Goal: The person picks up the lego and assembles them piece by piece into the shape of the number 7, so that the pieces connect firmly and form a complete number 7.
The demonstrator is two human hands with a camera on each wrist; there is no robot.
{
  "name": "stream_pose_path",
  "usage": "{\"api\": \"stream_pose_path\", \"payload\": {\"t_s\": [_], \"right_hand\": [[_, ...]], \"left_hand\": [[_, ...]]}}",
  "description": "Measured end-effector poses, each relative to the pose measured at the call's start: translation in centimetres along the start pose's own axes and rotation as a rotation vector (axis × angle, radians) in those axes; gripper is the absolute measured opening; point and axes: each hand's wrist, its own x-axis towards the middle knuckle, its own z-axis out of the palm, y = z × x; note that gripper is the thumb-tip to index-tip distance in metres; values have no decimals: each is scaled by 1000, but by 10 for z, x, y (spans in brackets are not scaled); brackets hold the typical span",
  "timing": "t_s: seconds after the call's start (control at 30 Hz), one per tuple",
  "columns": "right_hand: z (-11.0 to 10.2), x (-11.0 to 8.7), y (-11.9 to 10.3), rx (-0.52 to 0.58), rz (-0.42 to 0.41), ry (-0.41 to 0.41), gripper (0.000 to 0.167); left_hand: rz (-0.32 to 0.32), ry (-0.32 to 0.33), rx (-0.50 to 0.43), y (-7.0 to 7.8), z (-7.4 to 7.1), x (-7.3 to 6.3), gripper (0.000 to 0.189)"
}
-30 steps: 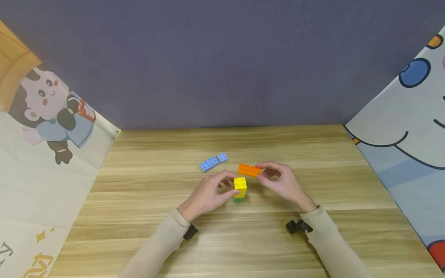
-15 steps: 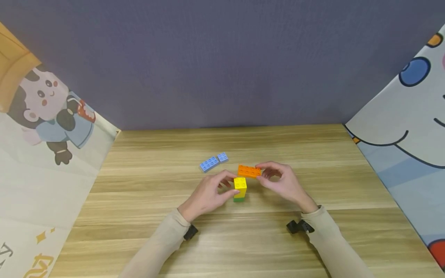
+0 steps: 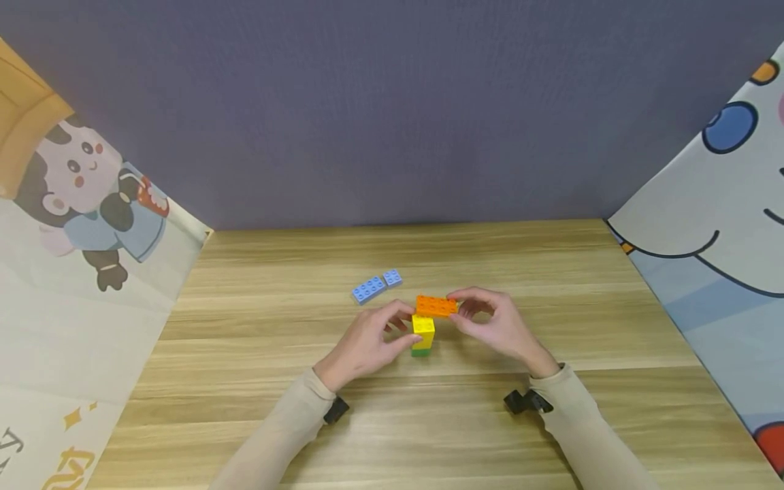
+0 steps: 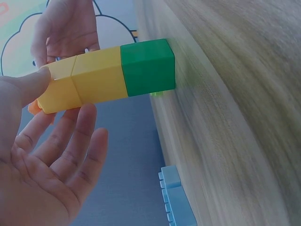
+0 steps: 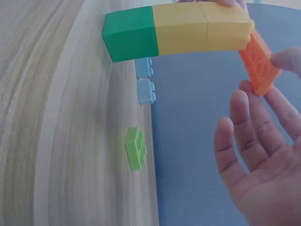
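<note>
A small tower of toy building bricks stands upright on the table, with a green brick (image 4: 148, 67) at the bottom and two yellow bricks (image 3: 424, 332) above it. My left hand (image 3: 372, 340) pinches the upper yellow part between thumb and fingers. In my right hand (image 3: 499, 325) is an orange brick (image 3: 436, 306), pinched by its right end, studs up. Its left end overlaps the tower's top in the head view. From the right wrist view, the orange brick (image 5: 259, 70) sits tilted right at the yellow studs, its hollow underside partly showing.
A long blue brick (image 3: 368, 290) and a short blue brick (image 3: 393, 278) lie behind the left hand. A light green brick (image 5: 136, 149) lies on the wooden table (image 3: 429, 435), hidden in the head view. A dark panel (image 3: 392, 122) closes off the back.
My right hand has brought the orange brick slightly left and nearer, so it now overlaps the tower's top edge. The left hand and tower have stayed in place.
</note>
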Motion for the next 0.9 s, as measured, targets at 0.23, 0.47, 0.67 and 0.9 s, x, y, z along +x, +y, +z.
{"api": "stream_pose_path", "payload": {"t_s": [0.23,0.47,0.67,0.9], "right_hand": [[1,-2,-2,-8,-20,-3,33],[5,-2,-4,-14,-28,-12,33],[8,-2,-6,-17,-53,-20,33],[10,-3,-12,-15,-50,-38,34]], "left_hand": [[0,-4,8,1,0,0,36],[-6,-1,-7,2,0,0,38],[-25,2,2,2,1,-1,41],[-16,9,6,3,1,-1,47]]}}
